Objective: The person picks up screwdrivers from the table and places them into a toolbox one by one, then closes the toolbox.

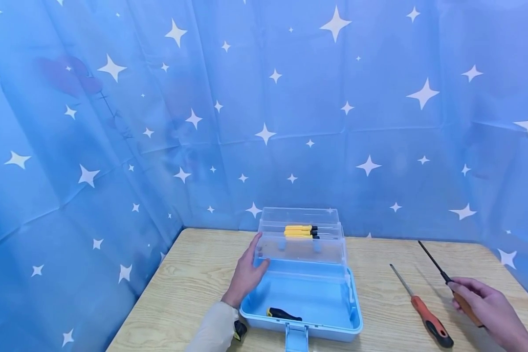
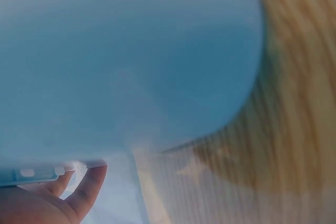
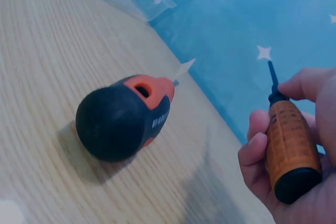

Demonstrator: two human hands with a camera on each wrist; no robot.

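Observation:
A light blue toolbox [image 1: 308, 330] with a clear lid [image 1: 268, 247] tipped back stands at the middle of the table. My left hand [image 1: 248, 276] rests at its left rear edge by the lid, fingers fairly straight and thumb toward the inside. In the left wrist view the hand [image 2: 68, 198] is partly hidden by the box's blurred blue side. On the right, my right hand [image 1: 488, 305] grips a screwdriver by its brown-orange handle [image 3: 291, 140], its dark shaft [image 1: 432, 258] pointing away. A larger red-and-black screwdriver [image 1: 427, 313] lies on the table left of that hand.
Small yellow-handled screwdrivers [image 1: 299, 232] lie in the clear lid. A black-and-yellow handled tool [image 1: 283, 314] lies inside the box near its front. Another black-and-yellow object [image 1: 239, 330] sits beside the left sleeve. A starred blue curtain [image 1: 290, 161] hangs behind the wooden table [image 1: 180, 288].

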